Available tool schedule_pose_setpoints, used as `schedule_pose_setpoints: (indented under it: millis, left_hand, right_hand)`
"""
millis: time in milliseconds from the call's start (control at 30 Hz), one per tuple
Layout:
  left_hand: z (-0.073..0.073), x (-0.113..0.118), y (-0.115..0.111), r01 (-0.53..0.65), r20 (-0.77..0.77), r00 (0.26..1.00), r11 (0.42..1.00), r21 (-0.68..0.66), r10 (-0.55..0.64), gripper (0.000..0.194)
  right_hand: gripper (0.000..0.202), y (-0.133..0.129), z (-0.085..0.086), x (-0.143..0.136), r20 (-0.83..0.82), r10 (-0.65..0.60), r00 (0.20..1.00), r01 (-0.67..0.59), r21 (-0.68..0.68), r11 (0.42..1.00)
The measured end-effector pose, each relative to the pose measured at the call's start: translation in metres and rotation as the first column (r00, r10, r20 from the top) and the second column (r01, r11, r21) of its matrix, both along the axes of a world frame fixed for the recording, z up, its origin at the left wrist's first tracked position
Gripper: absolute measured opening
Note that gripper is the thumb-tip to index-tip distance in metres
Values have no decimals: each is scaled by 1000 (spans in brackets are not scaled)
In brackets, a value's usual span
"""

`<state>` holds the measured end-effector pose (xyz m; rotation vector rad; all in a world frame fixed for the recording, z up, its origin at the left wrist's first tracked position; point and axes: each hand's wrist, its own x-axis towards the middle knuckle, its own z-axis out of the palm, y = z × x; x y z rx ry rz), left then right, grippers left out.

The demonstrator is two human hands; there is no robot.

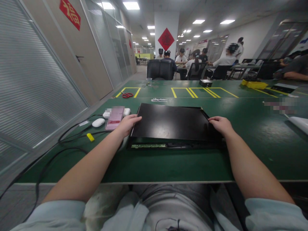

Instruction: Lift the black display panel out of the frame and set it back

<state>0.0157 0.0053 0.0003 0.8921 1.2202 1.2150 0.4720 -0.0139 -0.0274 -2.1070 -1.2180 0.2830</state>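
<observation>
A glossy black panel (168, 122) lies slightly tilted over a black frame (192, 145) on the green table. Along the frame's near side a green circuit strip (148, 146) shows. My left hand (128, 124) grips the panel's left edge, thumb on top, the other fingers mostly hidden beneath. At the right, my right hand (221, 125) is closed with fingertips pinched at the panel's upper right edge. Whether those fingertips hold the panel or the frame's rim is hard to tell, but they touch the panel's side.
Left of the panel lie a phone (115, 118), a white mouse (98, 122), a yellow piece (90, 137) and black cables. Farther back are red scissors (127, 95), a clear cup (149, 81) and a black box (205, 83). People sit beyond the green table (178, 166).
</observation>
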Motion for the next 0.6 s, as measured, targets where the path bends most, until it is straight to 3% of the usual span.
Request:
schedule_pose_setpoints:
  millis: [100,400,600]
  left_hand:
    - [-1,-1,-3,87,-41,995,996,31,-86,33]
    - [2,-4,-5,144,-23,990,977,159,-142,42]
    - [-6,-8,0,134,-54,991,936,325,-123,57]
  right_hand:
    - [17,-1,1,-1,9,1,1000,-1,-2,1000]
    - [19,4,-6,4,-19,15,1000,-15,-2,1000]
    - [55,13,-17,13,-149,-8,989,22,94,995]
